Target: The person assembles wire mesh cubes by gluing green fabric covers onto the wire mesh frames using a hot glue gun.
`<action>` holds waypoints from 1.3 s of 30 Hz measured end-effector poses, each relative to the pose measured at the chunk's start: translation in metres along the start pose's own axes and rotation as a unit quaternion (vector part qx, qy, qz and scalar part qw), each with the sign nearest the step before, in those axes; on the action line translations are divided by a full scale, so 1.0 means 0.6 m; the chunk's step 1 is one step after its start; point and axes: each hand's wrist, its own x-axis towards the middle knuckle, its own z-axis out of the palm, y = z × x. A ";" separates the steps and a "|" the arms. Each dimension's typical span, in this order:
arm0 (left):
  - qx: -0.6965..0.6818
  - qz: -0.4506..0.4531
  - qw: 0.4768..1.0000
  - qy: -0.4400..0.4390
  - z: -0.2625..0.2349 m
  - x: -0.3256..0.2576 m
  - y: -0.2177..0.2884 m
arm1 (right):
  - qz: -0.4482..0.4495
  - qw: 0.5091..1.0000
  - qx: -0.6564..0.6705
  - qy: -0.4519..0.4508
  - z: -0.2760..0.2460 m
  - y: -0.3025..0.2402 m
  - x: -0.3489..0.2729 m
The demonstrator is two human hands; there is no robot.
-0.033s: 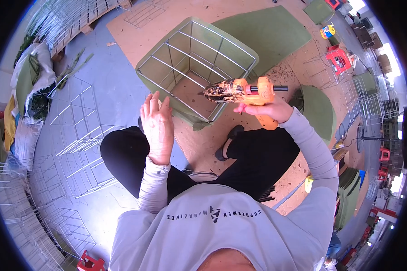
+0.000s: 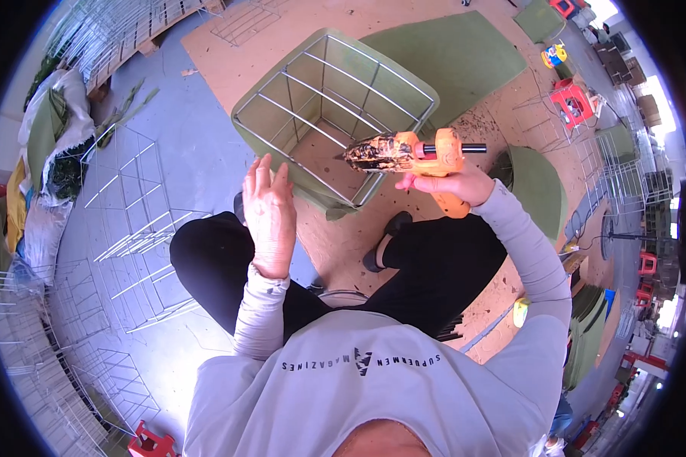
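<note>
In front of me, a box-shaped metal wire frame [image 2: 322,92] lies with its barred side up. Green cloth [image 2: 341,70] is wrapped around its sides. My left hand [image 2: 271,217] has its fingers stretched out and lightly bent, the tips at the cloth near the close left edge of the frame. In my right hand [image 2: 465,186] is an orange glue gun [image 2: 438,156], its front half crusted with dark residue. A black glue stick [image 2: 474,148] pokes out of its back. The nozzle points left, over the frame's near right part, with a finger by the pink trigger.
A flat green sheet [image 2: 465,65] spreads out behind the frame, and another green piece [image 2: 537,186] is to the right. Bare wire frames [image 2: 141,221] stand on the floor at left. A red stool [image 2: 572,104] is at far right. Brown board [image 2: 213,61] lies underneath.
The wire frame with its cloth and my left hand have shifted very slightly to the right. The glue gun stays nearly where it was.
</note>
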 end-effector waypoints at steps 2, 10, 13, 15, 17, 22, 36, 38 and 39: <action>-0.032 -0.007 0.999 0.002 0.004 -0.004 0.002 | 0.014 1.000 -0.024 -0.001 -0.003 -0.010 0.019; -0.090 -0.010 0.995 -0.031 0.001 0.006 0.012 | -0.029 0.999 0.018 0.000 -0.060 -0.030 0.036; 0.002 0.027 0.998 -0.057 -0.019 0.007 0.046 | -0.048 0.996 0.049 0.053 -0.082 0.013 0.004; -0.011 0.116 0.991 -0.065 -0.025 -0.001 0.065 | -0.052 0.993 0.051 0.093 -0.084 0.014 -0.019; -0.046 0.165 0.981 -0.087 -0.013 -0.011 0.088 | -0.048 0.990 0.012 0.134 -0.101 0.019 -0.038; -0.110 0.249 0.961 -0.051 0.069 0.005 0.115 | -0.098 0.978 0.020 0.184 -0.140 0.032 -0.093; -0.103 0.212 0.970 -0.057 0.044 0.002 0.141 | -0.029 0.998 0.018 0.047 -0.113 0.026 -0.153; -0.114 0.210 0.970 -0.043 0.052 0.000 0.120 | -0.015 0.999 0.017 0.038 -0.108 0.024 -0.149; -0.116 0.210 0.970 -0.044 0.056 -0.004 0.120 | -0.001 1.000 0.013 0.026 -0.103 0.024 -0.149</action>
